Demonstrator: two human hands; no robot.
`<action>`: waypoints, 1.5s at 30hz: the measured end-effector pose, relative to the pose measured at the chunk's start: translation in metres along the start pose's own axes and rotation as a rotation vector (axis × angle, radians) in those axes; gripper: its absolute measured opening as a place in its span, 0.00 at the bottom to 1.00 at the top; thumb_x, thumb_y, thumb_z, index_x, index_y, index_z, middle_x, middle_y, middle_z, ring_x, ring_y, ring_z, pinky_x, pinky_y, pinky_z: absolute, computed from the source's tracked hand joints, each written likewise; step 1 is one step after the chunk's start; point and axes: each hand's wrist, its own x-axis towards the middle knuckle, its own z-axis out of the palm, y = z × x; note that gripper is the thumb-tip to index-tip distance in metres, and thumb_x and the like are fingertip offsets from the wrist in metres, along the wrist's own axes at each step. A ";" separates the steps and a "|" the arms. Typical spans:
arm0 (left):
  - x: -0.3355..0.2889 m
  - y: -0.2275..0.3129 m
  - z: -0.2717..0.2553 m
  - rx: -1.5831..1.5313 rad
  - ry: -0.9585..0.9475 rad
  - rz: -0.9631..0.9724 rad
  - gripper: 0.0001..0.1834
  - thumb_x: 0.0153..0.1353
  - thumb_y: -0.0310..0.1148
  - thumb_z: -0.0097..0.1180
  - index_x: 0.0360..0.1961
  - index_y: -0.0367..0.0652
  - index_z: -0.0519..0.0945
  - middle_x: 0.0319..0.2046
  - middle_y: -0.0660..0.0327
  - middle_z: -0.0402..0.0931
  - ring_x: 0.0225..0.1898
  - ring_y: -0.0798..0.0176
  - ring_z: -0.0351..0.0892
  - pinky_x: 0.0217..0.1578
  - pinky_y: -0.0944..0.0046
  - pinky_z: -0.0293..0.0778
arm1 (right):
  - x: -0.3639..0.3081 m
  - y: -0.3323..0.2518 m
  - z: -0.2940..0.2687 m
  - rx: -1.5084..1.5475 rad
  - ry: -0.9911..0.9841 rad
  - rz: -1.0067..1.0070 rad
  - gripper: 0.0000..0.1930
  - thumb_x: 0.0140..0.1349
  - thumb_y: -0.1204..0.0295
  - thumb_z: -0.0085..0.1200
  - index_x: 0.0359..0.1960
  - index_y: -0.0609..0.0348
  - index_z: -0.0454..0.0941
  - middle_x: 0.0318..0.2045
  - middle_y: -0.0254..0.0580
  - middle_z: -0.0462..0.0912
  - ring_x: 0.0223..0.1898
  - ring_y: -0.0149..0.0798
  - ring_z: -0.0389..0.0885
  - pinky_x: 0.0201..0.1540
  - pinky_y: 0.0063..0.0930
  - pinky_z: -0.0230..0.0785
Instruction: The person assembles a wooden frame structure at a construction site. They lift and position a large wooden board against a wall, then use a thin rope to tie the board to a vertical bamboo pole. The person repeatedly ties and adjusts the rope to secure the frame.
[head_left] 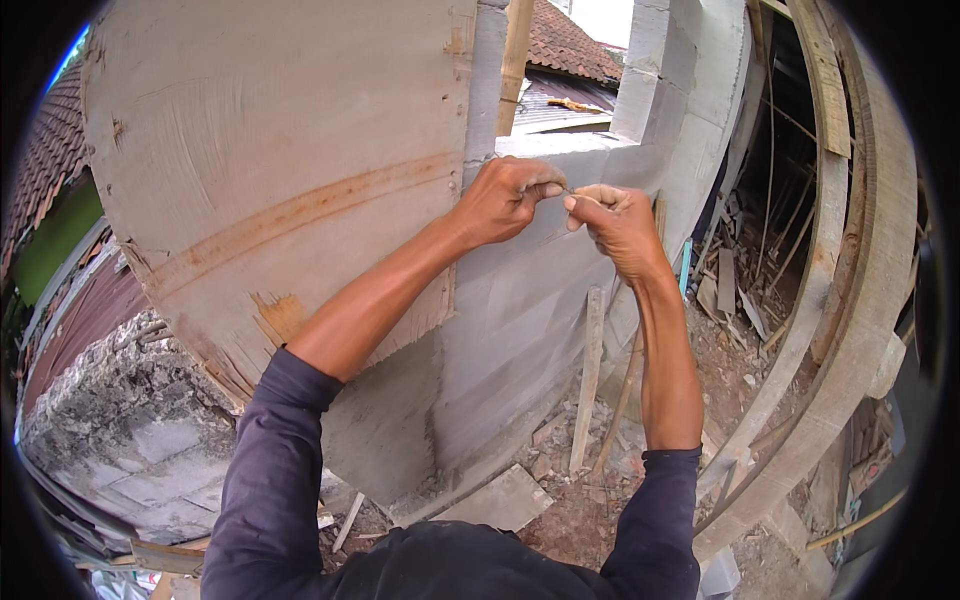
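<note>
Both arms reach forward, and the two hands nearly meet in front of a grey block wall [520, 290], just under a window opening. My left hand [500, 202] is closed, thumb and forefinger pinched together at their tips. Fingers bent, my right hand [622, 226] pinches close beside it. A thin, dark bit seems to run between the fingertips; it is too small to name. To the left of my left hand, a large plywood board [270, 110] stands against the wall, with a rusty brown streak across it and a splintered lower edge.
Long wooden beams [835, 230] curve along the right side. Narrow wooden sticks [588, 380] lean at the wall's foot. Rubble and a flat grey slab [503, 498] lie on the ground. A rough broken block wall [130, 430] stands at the left. Tiled roofs [570, 42] show beyond the opening.
</note>
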 end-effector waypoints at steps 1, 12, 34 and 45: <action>0.000 0.001 -0.002 -0.013 -0.006 -0.040 0.06 0.62 0.21 0.57 0.39 0.36 0.84 0.29 0.52 0.82 0.31 0.55 0.81 0.34 0.58 0.75 | 0.004 0.015 0.007 -0.211 0.076 -0.249 0.13 0.64 0.65 0.62 0.36 0.65 0.81 0.22 0.35 0.80 0.18 0.28 0.69 0.25 0.22 0.68; 0.003 0.011 -0.013 -0.068 0.072 -0.067 0.08 0.64 0.23 0.56 0.41 0.35 0.84 0.32 0.51 0.83 0.32 0.56 0.82 0.36 0.59 0.76 | -0.012 -0.017 0.037 -0.226 0.272 0.025 0.16 0.67 0.63 0.59 0.40 0.68 0.81 0.30 0.49 0.83 0.27 0.35 0.78 0.26 0.26 0.69; -0.119 0.145 -0.083 0.538 0.796 0.043 0.14 0.65 0.31 0.61 0.49 0.35 0.79 0.42 0.53 0.79 0.42 0.58 0.76 0.43 0.61 0.74 | 0.028 -0.040 -0.029 -0.156 0.235 0.046 0.13 0.56 0.61 0.65 0.24 0.59 0.84 0.12 0.19 0.59 0.15 0.21 0.49 0.18 0.25 0.37; -0.130 0.175 -0.291 0.541 0.859 -0.856 0.36 0.60 0.74 0.52 0.20 0.49 0.74 0.14 0.72 0.62 0.17 0.75 0.60 0.20 0.71 0.55 | 0.092 -0.062 -0.091 -0.543 0.164 -0.320 0.19 0.60 0.57 0.64 0.17 0.53 0.74 0.13 0.25 0.62 0.19 0.24 0.56 0.24 0.27 0.48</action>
